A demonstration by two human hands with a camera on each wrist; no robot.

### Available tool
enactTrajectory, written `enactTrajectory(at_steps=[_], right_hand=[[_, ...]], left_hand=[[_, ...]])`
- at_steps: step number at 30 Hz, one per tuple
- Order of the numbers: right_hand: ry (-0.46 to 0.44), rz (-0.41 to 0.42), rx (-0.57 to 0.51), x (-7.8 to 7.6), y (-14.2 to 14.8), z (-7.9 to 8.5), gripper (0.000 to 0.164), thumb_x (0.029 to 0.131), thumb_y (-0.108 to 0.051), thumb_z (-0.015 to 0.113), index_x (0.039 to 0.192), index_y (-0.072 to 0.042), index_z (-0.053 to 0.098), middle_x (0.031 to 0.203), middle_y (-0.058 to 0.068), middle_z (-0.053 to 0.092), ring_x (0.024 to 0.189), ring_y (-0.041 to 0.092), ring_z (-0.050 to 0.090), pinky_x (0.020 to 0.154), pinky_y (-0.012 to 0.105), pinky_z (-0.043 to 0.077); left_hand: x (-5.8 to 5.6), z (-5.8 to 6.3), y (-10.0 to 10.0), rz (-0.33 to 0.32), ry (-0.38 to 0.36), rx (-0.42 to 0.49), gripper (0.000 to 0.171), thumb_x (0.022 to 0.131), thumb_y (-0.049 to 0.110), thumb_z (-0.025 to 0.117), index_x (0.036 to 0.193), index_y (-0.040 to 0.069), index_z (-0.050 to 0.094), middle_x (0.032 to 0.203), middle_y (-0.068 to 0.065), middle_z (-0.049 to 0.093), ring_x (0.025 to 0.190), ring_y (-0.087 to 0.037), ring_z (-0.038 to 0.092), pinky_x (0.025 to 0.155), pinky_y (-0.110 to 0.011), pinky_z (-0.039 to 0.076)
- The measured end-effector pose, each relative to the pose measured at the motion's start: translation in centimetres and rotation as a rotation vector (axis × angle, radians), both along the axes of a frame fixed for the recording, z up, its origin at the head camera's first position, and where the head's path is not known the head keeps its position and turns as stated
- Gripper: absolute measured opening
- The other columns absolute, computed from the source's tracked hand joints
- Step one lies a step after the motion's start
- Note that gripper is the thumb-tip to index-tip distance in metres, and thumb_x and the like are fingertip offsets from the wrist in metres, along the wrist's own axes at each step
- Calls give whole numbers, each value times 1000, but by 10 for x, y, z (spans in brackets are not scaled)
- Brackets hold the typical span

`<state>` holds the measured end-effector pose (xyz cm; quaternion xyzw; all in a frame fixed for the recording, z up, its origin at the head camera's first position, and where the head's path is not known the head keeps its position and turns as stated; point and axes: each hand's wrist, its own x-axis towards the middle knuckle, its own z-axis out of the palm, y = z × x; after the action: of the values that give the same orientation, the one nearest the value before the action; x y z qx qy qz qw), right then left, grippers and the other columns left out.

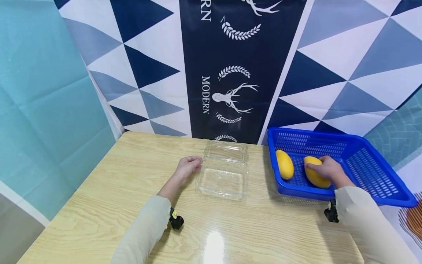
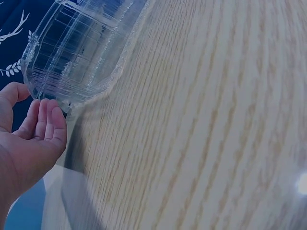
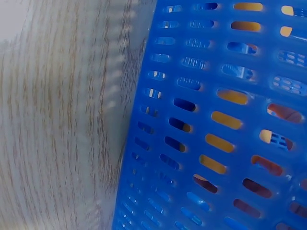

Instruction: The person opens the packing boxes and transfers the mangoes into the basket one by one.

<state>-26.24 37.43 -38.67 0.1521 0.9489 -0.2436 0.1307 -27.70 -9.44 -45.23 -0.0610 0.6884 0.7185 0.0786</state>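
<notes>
Near the back middle of the table lies a clear plastic clamshell box (image 1: pixel 221 181), its lid (image 1: pixel 226 151) opened back toward the wall. My left hand (image 1: pixel 188 168) is at the box's left side; in the left wrist view its thumb and curled fingers pinch the box's edge (image 2: pixel 72 91). Inside the blue basket (image 1: pixel 389 200) my right hand (image 1: pixel 329 170) grips a yellow mango (image 1: pixel 315 179) from above. A second mango (image 1: pixel 284 165) lies to its left against the basket wall. From the right wrist, the basket's slotted side (image 3: pixel 192 148) hides most of that hand.
The basket stands at the right of the wooden table (image 1: pixel 250 227), close to a wall hung with patterned cloth (image 1: pixel 158 66). A light blue cloth (image 1: pixel 49 91) hangs at the left. Each wrist bears a small black camera.
</notes>
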Motion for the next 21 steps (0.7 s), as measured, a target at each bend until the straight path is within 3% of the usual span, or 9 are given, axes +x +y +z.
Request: enactTrajectory(at_steps=[6, 12, 21], right_hand=[[-18, -21, -3, 0, -1, 1, 101, 87, -61, 48, 136, 20, 13, 122, 40, 33, 98, 45, 43, 89, 57, 46], [-35, -21, 2, 0, 0, 1, 99, 88, -61, 45, 136, 20, 13, 122, 40, 33, 99, 45, 42, 89, 57, 46], [-55, 13, -9, 0, 1, 0, 97, 90, -57, 46, 136, 21, 11, 120, 40, 33, 97, 44, 42, 86, 54, 47]], left_hand=[[-2, -2, 1, 12, 2, -9, 27, 87, 6, 58, 112, -6, 61, 106, -13, 64, 90, -19, 63, 82, -26, 55], [-2, -3, 0, 3, 8, -5, 28, 87, 7, 59, 112, -6, 61, 112, -19, 63, 91, -21, 63, 85, -29, 55], [-2, -3, 1, 13, 9, 1, 27, 87, 6, 59, 110, -7, 61, 99, -9, 65, 88, -19, 63, 81, -26, 55]])
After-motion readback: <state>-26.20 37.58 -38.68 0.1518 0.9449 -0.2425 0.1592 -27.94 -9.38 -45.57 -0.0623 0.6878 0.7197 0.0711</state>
